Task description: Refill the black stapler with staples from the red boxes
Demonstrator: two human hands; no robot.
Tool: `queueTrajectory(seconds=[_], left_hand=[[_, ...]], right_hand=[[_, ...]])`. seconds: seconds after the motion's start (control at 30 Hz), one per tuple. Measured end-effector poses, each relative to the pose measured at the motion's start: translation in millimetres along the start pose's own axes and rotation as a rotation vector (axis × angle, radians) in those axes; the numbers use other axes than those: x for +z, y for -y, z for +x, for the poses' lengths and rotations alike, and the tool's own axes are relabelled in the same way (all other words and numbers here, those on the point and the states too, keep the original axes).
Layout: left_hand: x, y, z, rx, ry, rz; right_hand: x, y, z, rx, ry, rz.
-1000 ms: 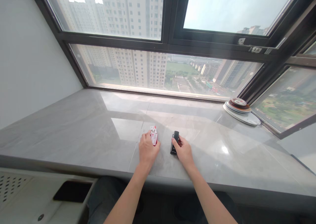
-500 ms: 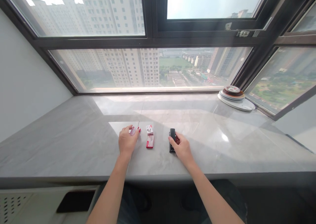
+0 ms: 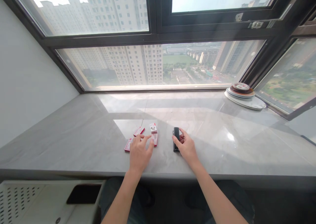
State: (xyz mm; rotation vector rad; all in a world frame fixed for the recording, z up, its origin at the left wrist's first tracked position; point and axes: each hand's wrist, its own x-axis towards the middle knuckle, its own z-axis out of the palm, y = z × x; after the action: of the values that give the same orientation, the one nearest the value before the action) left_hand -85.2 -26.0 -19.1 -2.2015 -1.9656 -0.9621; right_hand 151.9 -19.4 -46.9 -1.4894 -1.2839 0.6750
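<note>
My right hand [image 3: 187, 148] is closed around a black stapler [image 3: 176, 148] that rests on the countertop, thumb on the near side and fingers on the far side. My left hand [image 3: 140, 151] hovers low over the counter among small red-and-white boxes, thumb and index finger apart, holding nothing that I can see. One flat box [image 3: 128, 145] shows at its left, partly covered by the hand. Another flat box [image 3: 139, 131] lies tilted just beyond the fingertips. By the thumb is a third box [image 3: 155, 141], and a smaller white-and-red box [image 3: 153, 127] touches its far end.
A stack of plates [image 3: 243, 95] stands in the far right corner by the window. The grey countertop [image 3: 86, 135] runs up to the dark window frame [image 3: 158, 39]. Below the front edge at left is a white perforated surface [image 3: 37, 204] with a black flat object [image 3: 84, 193].
My left hand has left the flat box it was touching and moved right, towards the pair of boxes in the middle. My right hand stays on the stapler. The view has shifted slightly.
</note>
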Motion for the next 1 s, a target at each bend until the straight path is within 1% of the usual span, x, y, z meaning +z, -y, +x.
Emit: queueTrajectory(seconds=[0.07,0.1,0.17,0.23,0.27,0.33,0.43,0.53,0.63,0.7,0.77,0.83,0.9,1.0], left_hand=[[13,-22,4,0.019,0.049,-0.001],[20,-29,6,0.012,0.057,0.013],[29,-35,9,-0.021,0.047,0.042],[31,-33,9,-0.062,0.029,0.048],[30,-30,7,-0.075,0.034,0.037],[24,-27,0,-0.053,0.093,-0.008],[11,-31,-13,0.112,0.233,-0.117],[0,-39,-22,0.266,0.315,-0.211],[-6,-39,-23,0.304,0.352,-0.255],[-8,-34,-22,0.317,0.373,-0.268],[-9,-28,-21,0.332,0.378,-0.276],[-9,-23,-20,0.340,0.374,-0.278],[-8,-21,-20,0.332,0.369,-0.272],[-4,-19,-20,0.299,0.359,-0.252]], right_hand=[[1,1,-1,0.002,-0.017,0.012],[1,1,-2,-0.001,-0.024,0.011],[-2,4,-4,-0.004,-0.017,-0.003],[-11,8,-5,-0.025,0.023,-0.051],[-16,11,-5,-0.051,0.047,-0.092],[-28,16,-4,-0.126,0.095,-0.182],[-37,26,0,-0.235,0.149,-0.271],[-27,38,2,-0.280,0.215,-0.278],[-2,49,-1,-0.289,0.265,-0.253],[16,55,-4,-0.303,0.232,-0.269],[33,59,-8,-0.299,0.155,-0.303],[43,61,-8,-0.263,0.069,-0.309],[45,62,-5,-0.196,0.005,-0.238],[32,60,3,-0.056,-0.040,0.056]])
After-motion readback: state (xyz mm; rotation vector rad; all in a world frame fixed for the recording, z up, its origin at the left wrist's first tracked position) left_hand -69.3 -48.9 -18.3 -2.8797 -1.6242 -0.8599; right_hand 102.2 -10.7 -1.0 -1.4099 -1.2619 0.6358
